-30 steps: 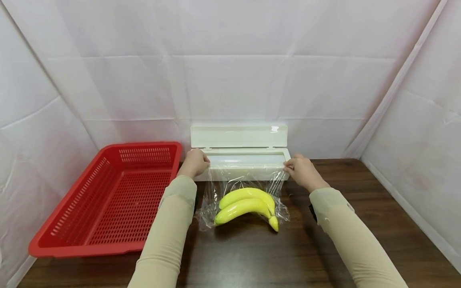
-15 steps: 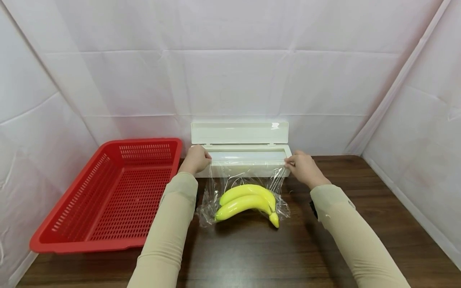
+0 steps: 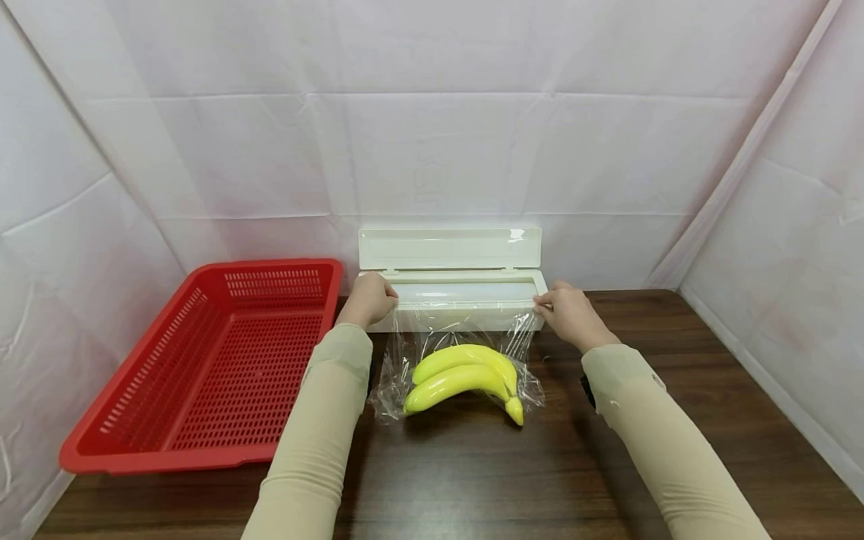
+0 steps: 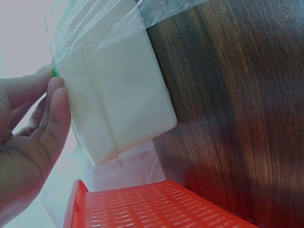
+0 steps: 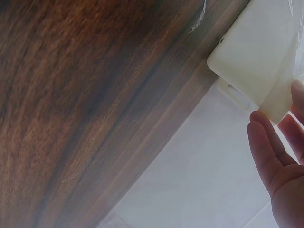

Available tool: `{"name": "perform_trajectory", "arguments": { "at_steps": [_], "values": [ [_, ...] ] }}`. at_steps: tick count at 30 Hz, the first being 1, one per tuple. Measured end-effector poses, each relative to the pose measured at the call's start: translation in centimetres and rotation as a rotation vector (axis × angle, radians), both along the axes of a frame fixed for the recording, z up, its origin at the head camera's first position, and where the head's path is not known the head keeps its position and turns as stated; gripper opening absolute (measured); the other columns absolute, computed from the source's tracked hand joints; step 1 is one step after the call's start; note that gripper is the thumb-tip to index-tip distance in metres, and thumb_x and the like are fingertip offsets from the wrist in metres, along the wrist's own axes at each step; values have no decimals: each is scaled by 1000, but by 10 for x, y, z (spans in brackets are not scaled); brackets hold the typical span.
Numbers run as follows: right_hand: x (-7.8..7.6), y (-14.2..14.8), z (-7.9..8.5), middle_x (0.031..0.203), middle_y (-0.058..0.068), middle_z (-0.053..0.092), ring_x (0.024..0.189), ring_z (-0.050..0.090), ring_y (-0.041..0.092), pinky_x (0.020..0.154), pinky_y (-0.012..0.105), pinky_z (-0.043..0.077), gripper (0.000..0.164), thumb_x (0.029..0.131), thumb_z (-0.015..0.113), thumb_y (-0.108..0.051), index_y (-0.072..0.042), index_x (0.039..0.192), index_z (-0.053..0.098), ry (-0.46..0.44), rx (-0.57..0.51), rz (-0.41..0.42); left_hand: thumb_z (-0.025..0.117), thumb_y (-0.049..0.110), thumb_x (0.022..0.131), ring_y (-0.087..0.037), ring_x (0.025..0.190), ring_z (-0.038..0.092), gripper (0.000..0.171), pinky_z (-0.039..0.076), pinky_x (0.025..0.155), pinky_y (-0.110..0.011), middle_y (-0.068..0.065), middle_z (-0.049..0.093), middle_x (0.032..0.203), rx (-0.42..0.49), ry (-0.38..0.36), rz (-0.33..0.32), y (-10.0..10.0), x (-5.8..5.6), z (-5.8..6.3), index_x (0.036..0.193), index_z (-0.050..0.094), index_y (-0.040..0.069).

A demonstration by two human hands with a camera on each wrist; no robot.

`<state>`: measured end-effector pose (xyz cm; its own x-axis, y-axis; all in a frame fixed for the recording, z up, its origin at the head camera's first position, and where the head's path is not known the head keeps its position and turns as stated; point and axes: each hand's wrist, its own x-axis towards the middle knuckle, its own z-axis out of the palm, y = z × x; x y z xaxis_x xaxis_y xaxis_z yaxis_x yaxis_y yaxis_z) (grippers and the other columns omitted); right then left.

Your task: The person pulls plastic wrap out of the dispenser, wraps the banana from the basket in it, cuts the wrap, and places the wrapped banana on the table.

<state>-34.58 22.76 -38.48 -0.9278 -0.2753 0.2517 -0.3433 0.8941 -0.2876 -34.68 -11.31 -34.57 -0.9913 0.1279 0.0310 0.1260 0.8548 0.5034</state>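
A white cling film dispenser stands at the back of the table, its lid raised. From its front edge, clear cling film runs down toward a bunch of yellow bananas; whether it passes over or under them I cannot tell. At the dispenser's left end, my left hand pinches a small green piece on the edge, seen in the left wrist view. My right hand grips the right end of the front edge by thumb and fingers. Part of its grip is cut off in the right wrist view.
To the left sits a red perforated basket, close to my left forearm. White cloth walls surround the brown wooden table at the back and sides.
The view has shifted slightly, so the things appear a little higher than a second ago. Both hands hold the same places at the dispenser's ends.
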Motion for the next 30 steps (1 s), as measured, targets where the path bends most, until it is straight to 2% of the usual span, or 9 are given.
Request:
{"name": "perform_trajectory", "arguments": {
  "at_steps": [9, 18, 23, 30],
  "values": [
    [0, 0, -1, 88, 13, 51, 71, 44, 21, 60, 31, 39, 31, 91, 62, -13, 4, 117, 64, -9, 4, 9, 56, 10, 90, -22, 86, 60, 21, 50, 74, -31, -11, 72, 100, 8, -8, 14, 0, 1, -2, 99, 74, 4],
    [2, 3, 0, 90, 14, 53, 72, 46, 22, 61, 33, 40, 31, 91, 62, -12, 4, 117, 64, -9, 2, -3, 53, 6, 87, -22, 82, 60, 24, 47, 68, -28, -12, 72, 98, 27, 21, -10, 4, 0, -3, 97, 74, 3],
    [1, 4, 0, 90, 15, 53, 72, 47, 22, 61, 32, 41, 30, 90, 62, -11, 5, 116, 64, 0, -7, 2, 52, 6, 87, -21, 81, 60, 25, 47, 68, -29, -12, 72, 97, 40, 31, -7, 6, -1, -4, 96, 75, 3],
    [0, 1, 0, 91, 14, 53, 73, 47, 22, 61, 32, 40, 31, 91, 62, -12, 4, 116, 64, -21, -17, 3, 52, 6, 87, -23, 87, 62, 25, 50, 74, -32, -12, 72, 100, 32, 37, -10, 6, -2, -6, 98, 74, 2]
  ]
}}
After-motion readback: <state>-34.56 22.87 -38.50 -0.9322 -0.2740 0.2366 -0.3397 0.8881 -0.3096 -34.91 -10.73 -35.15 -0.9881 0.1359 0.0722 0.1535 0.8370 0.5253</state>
